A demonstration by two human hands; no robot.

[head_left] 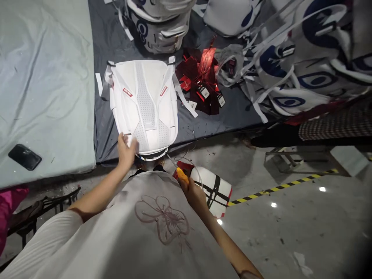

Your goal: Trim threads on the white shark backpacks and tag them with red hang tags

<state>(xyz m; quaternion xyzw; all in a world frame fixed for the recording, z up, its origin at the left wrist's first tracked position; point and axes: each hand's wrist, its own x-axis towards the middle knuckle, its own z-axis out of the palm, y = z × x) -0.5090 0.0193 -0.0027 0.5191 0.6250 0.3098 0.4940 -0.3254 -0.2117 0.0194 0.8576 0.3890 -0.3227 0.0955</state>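
Observation:
A white backpack (143,102) lies back-panel up on the dark grey sheet (110,42), straps with small red labels showing. My left hand (126,149) rests on its near left corner, fingers curled over the edge. My right hand (193,192) is closed round an orange-handled tool (182,174) whose thin metal tip points up toward the backpack's near edge. Just right of that hand stands a white container with black and red stripes (216,190).
Red hang tags (203,81) lie in a heap right of the backpack. More white-and-blue backpacks (302,58) are piled at the back and right. A black phone (24,157) lies on the pale sheet at left. Yellow-black tape (279,188) crosses the concrete floor.

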